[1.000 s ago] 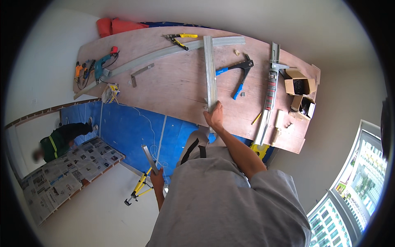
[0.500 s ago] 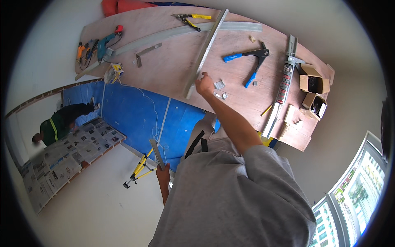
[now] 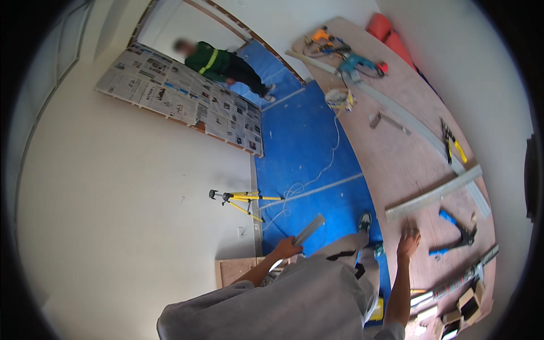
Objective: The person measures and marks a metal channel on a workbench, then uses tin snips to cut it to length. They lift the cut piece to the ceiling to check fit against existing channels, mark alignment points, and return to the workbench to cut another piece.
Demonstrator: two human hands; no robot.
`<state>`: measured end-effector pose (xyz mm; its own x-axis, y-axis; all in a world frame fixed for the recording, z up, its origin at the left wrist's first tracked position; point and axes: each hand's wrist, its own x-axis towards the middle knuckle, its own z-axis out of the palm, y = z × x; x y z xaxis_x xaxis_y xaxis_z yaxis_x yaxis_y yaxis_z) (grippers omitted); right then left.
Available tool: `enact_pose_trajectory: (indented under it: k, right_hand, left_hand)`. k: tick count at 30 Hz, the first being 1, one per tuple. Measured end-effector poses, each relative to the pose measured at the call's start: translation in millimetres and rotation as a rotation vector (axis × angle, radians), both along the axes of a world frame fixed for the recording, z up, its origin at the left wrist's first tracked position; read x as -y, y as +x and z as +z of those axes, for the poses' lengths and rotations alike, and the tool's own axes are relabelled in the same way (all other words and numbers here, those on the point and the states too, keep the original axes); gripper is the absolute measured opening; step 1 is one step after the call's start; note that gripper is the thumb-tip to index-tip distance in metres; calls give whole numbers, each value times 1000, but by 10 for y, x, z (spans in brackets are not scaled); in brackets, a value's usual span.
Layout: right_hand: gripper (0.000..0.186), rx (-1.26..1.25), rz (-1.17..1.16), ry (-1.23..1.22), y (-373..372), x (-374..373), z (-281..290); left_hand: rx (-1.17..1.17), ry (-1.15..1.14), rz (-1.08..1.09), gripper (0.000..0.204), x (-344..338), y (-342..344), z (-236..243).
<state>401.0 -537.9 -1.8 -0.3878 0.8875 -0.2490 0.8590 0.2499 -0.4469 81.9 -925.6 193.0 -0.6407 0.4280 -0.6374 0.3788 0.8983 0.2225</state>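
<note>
Low beside the blue floor, my left hand (image 3: 288,248) is closed around a short length of grey metal channel (image 3: 309,229), which points up and to the right. My right hand (image 3: 409,242) is over the wooden worktable (image 3: 396,170), its fingers bent together where small metal pieces lay. What they pinch is too blurred to name. Just beyond them a metal stud (image 3: 433,194) lies across a longer metal channel (image 3: 419,126). To the right of this hand is a hand riveter (image 3: 467,236) with blue grips.
Yellow-handled snips (image 3: 453,144), a teal drill (image 3: 361,63) and an angled metal bracket (image 3: 391,122) lie farther along the table. A caulking gun (image 3: 453,289) and open cartons (image 3: 469,301) occupy the near end. A yellow tripod (image 3: 243,197) stands left; a person (image 3: 212,61) is beyond the newspaper-covered panel (image 3: 170,96).
My view has swung left, bringing more wall and floor in. My right hand has left the metal stud's near end and come to the small pieces. My left hand still holds the channel.
</note>
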Motion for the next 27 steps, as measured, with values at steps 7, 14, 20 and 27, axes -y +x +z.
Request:
enact_pose_trajectory:
  k: [7, 14, 20, 27]
  right_hand:
    - [56, 0, -17, -56, 94, -25, -22]
    - [83, -106, -199, -157, 163, 78, -90]
    - [69, -30, -136, -123, 315, 264, -37]
    - [44, 24, -115, -54, 269, 199, 141]
  left_hand:
    - [-38, 10, -9, 70, 241, -107, -368]
    - [17, 4, -20, 82, 543, -172, -715]
    - [48, -32, -22, 75, 492, -91, -714]
    - [47, -24, -20, 71, 326, -165, -508]
